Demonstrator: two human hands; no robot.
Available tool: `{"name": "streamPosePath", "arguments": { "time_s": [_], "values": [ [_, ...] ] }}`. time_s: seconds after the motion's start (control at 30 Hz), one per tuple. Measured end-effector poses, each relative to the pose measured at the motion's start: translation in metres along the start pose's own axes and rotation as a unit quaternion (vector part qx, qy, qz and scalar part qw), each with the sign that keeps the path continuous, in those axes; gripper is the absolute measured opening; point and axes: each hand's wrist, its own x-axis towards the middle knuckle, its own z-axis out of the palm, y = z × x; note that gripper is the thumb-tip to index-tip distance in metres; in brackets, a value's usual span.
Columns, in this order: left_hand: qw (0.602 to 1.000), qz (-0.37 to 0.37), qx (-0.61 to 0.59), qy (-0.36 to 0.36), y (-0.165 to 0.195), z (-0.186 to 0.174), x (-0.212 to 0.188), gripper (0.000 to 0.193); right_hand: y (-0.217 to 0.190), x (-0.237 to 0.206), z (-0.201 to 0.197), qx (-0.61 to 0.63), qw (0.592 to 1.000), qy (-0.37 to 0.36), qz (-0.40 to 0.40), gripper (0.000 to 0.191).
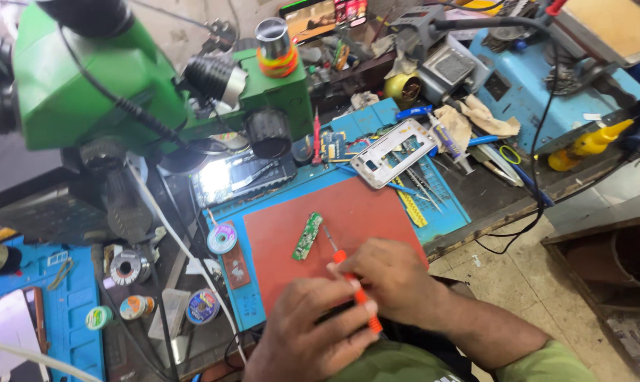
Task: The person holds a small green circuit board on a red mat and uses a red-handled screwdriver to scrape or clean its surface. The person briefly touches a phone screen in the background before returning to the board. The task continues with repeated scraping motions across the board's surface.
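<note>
Both hands on one orange-handled screwdriver [354, 288]: right hand [387, 279] pinches the shaft end, left hand [309, 332] wraps the lower handle. Metal tip lies on the red rubber work mat [376, 212], just beside one small green circuit board [307, 236], not touching it. One white phone frame [393, 152] further back on the blue mat [440, 205]. One green microscope [122, 78] at left. Four solder-wire spools [222, 238] left of the mat.

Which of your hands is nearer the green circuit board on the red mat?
Right. The right hand sits just right of and below the green circuit board, gripping the orange screwdriver whose tip points toward it. The left hand lies farther below it.
</note>
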Motion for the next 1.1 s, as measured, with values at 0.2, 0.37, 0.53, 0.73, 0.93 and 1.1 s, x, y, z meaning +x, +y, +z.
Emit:
{"name": "streamPosePath", "arguments": {
  "time_s": [0.2,0.37,0.53,0.73,0.93,1.1],
  "values": [
    [0.996,0.042,-0.004,0.081,-0.06,0.033,-0.079,0.034,-0.002,0.019,0.03,0.01,0.993,-0.104,-0.047,0.033],
    [0.992,0.0,0.054,0.114,-0.079,0.084,-0.164,0.028,0.061,0.008,0.012,-0.003,0.973,0.002,0.23,0.012],
    [0.981,-0.054,0.044,0.179,-0.078,0.073,-0.144,0.024,0.144,0.107,-0.033,-0.106,0.977,0.149,0.111,0.019],
    [0.981,-0.012,0.061,0.183,-0.036,0.072,-0.085,0.028,0.135,0.181,-0.162,0.077,0.985,0.066,0.141,0.063],
    [0.981,-0.076,-0.048,0.173,-0.055,0.073,-0.1,0.036,0.124,0.188,-0.143,-0.039,0.986,-0.047,0.155,0.088],
    [0.985,-0.068,-0.025,0.155,-0.058,0.057,-0.099,0.037,0.117,0.217,-0.167,0.035,0.993,0.015,0.116,0.09]
  ]
}}
